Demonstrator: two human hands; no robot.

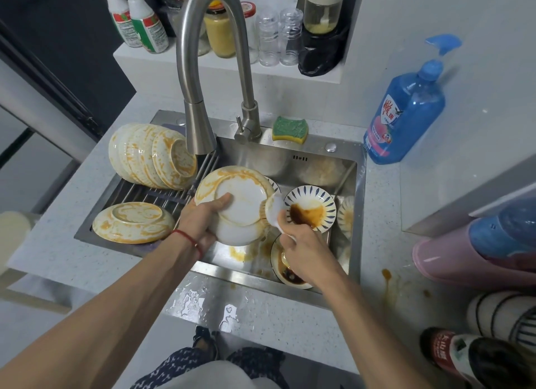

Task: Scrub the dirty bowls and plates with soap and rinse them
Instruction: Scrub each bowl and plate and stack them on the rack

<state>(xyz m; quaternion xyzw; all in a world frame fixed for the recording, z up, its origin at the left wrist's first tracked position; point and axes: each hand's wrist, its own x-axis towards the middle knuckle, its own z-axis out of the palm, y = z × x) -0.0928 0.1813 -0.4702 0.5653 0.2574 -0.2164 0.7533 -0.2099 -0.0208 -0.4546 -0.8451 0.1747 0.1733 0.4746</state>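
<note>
Over the sink, the left hand holds a stack of stained bowls upside down and tilted; its fingers curl over the top bowl's base, thumb hidden beneath. The right hand pinches a white spoon, or what looks like one, just beside the stack's right edge. More dirty bowls lean on the rack at left. A sponge lies behind the faucet; the soap bottle stands on the desk.
</note>
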